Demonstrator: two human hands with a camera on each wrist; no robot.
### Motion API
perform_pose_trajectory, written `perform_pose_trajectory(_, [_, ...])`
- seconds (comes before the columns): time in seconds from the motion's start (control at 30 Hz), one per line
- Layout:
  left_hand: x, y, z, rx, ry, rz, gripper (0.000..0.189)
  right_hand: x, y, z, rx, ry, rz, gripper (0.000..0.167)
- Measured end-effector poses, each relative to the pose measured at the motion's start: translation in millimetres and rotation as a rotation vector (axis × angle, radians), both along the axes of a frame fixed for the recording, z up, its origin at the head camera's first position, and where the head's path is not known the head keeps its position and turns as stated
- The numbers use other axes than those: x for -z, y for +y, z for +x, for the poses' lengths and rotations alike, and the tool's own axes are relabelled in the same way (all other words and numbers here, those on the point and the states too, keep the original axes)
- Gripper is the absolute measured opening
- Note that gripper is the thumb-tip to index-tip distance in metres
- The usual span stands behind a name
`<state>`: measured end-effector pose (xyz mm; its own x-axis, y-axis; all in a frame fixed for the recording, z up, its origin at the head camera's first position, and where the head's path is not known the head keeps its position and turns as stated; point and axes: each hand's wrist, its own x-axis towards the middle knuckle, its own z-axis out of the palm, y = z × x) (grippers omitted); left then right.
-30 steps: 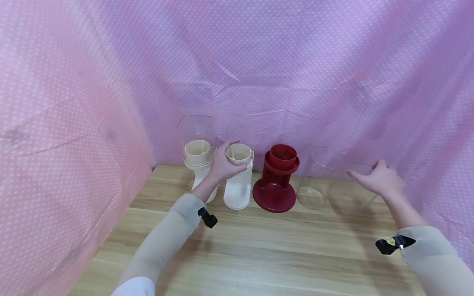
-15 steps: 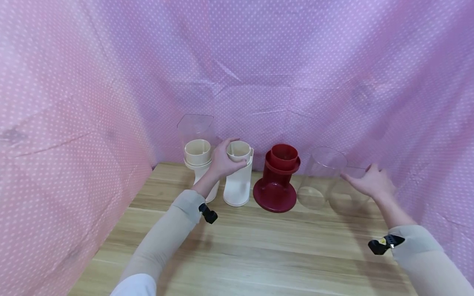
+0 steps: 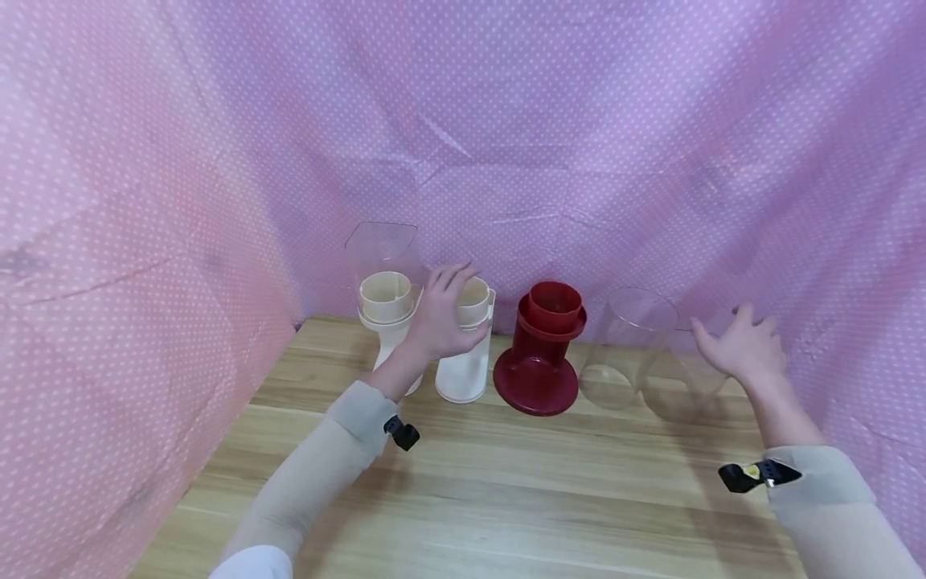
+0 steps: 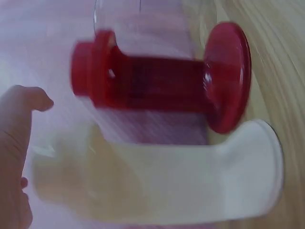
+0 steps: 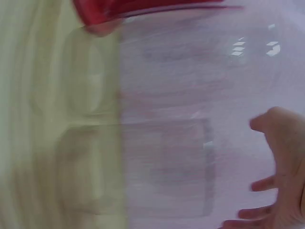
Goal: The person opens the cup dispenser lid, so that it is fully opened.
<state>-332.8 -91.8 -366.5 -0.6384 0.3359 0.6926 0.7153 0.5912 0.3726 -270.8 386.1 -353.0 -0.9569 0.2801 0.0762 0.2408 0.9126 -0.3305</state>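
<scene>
1. So the left hand (image 3: 441, 318) was up beside the cream cup (image 3: 473, 301) on top of the second white stand (image 3: 463, 378). Fingers were loosely bent and spread, thumb well away from them, not clamped on anything. The head view had the hand overlapping part of the cup, but in the left wrist view it sat just past the cup's top end, thumb clear of it. Blur there, so I couldn't tell if any other fingertip touched.

2. That stand was upright on the wooden table (image 3: 463, 498), below the left hand and poking out on its right side.

3. Right hand (image 3: 751, 350) was spread too, thumb stuck out and fingers apart, gripping nothing. The closest thing was the far-right clear container (image 3: 680, 370), below it and a bit to the left, with a visible gap in the right wrist view. Its outline was pretty faint.

4. A clear cylinder (image 3: 629, 346) stood just left of that container, and the red stand (image 3: 538, 386) was between the cylinder and the second white stand.

5. The first white stand (image 3: 394, 342) was left of the left hand, partly hidden by it, and another clear container (image 3: 383, 249) showed at its top.
</scene>
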Motion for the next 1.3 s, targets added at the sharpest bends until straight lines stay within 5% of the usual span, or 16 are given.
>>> perform_pose_trajectory(0.17, [-30.5, 2.5, 28.5, 0.089, 0.242, 0.044, 0.078, -30.2, -38, 6.5, -0.02, 0.291, -0.025, 0.09])
perform_pose_trajectory(0.3, [-58.0, -13.1, 43.9, 0.082, 0.344, 0.169, 0.075, -53.6, -94, 5.4, -0.214, 0.52, -0.073, 0.072])
perform_pose_trajectory(0.4, [-73.6, -34.1, 47.3, 0.005, 0.384, 0.264, 0.074, -68.6, -143, -1.5, -0.409, 0.575, -0.135, 0.066])
perform_pose_trajectory(0.5, [-80.1, -53.5, 43.1, -0.055, 0.366, 0.371, 0.073, -74.4, -189, -9.7, -0.583, 0.538, -0.191, 0.066])
perform_pose_trajectory(0.67, [-73.0, -79.7, 30.1, -0.146, 0.222, 0.451, 0.076, -71.5, -259, -24.0, -0.786, 0.415, -0.264, 0.072])
perform_pose_trajectory(0.83, [-54.5, -97.1, 18.7, -0.212, 0.08, 0.456, 0.082, -56.8, -317, -34.0, -0.878, 0.331, -0.38, 0.077])
perform_pose_trajectory(1.1, [-21.6, -111.4, 2.2, -0.225, -0.17, 0.458, 0.066, -38.8, -368, -37.6, -0.943, 0.201, -0.434, 0.094])
perform_pose_trajectory(1.3, [-12.7, -109.2, -1.3, -0.239, -0.246, 0.519, 0.044, -32.9, -394, -43.6, -0.951, 0.097, -0.515, 0.109])
